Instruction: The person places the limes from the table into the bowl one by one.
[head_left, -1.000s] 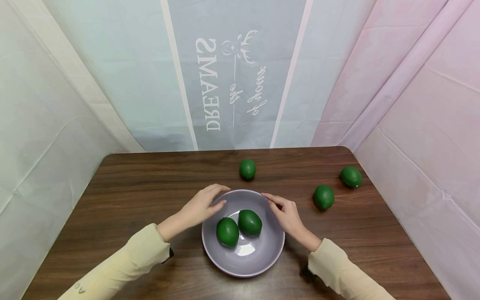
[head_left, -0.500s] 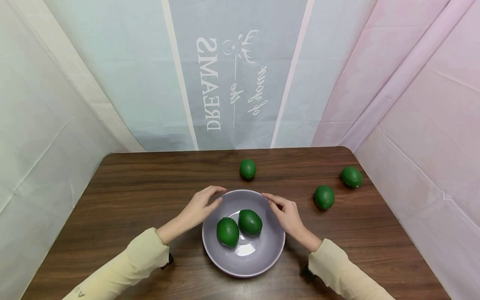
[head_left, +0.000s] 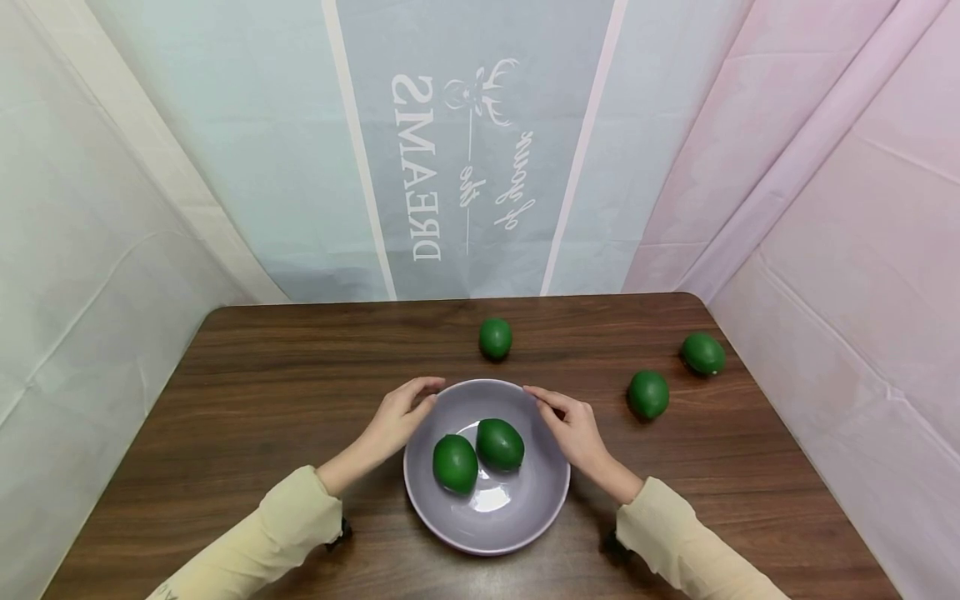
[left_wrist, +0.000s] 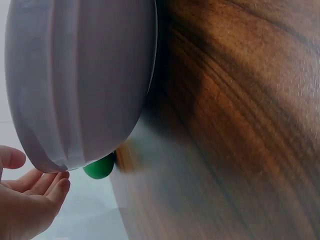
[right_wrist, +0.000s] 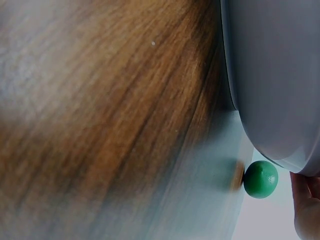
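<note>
Bowl [head_left: 528, 500], grey-mauve: on the surface [head_left: 300, 358], position unchanged. My left hand [head_left: 395, 419]: loose, fingertips touching the rim, shifted leftward since the earlier frame. My right hand [head_left: 577, 429]: at the rim, as before; whether grasping, I cannot tell. Inside: two green fruits [head_left: 500, 445]; outside, three more.

White lettering [head_left: 417, 171] on the backdrop cloth [head_left: 453, 142] reads, sideways, "DREAMS", "the" and "of your".

I count five green fruits [head_left: 495, 339], one grey bowl [head_left: 517, 510], one brown desk [head_left: 300, 375], two pale sleeves [head_left: 279, 527] and two grips [head_left: 393, 419], both mine.
</note>
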